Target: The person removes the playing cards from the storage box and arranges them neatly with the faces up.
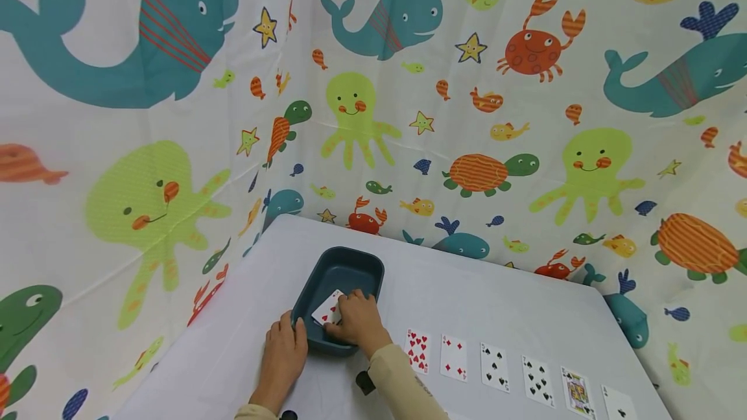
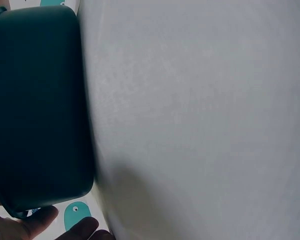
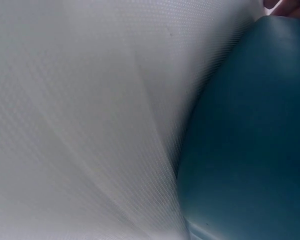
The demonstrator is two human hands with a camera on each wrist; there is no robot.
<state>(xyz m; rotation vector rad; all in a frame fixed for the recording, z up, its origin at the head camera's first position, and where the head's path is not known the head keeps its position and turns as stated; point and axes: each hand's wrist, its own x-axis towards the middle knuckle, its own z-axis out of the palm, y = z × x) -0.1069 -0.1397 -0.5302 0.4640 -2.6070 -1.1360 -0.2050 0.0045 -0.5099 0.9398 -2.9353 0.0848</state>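
Observation:
A dark teal rectangular container [image 1: 374, 271] stands on the white-covered table. Inside it, my right hand [image 1: 363, 324] reaches over the near right side and pinches a playing card [image 1: 325, 310] with red hearts, its thumb near one edge and its fingers over the other. Whether more cards lie beneath is hidden. My left hand [image 1: 283, 349] rests against the container's left near corner, with its fingers fairly straight. In the left wrist view, fingertips [image 2: 42, 220] touch the rim of the container [image 2: 37, 110]. The right wrist view shows the outer wall of the container [image 3: 250, 135].
Right of the container lies a row of face-up cards: a ten of hearts [image 1: 417, 350], a four of diamonds [image 1: 453, 358], spade cards [image 1: 495, 367], a face card [image 1: 578, 393] and others. A sea-animal curtain [image 1: 408, 193] hangs behind the table [image 1: 467, 297].

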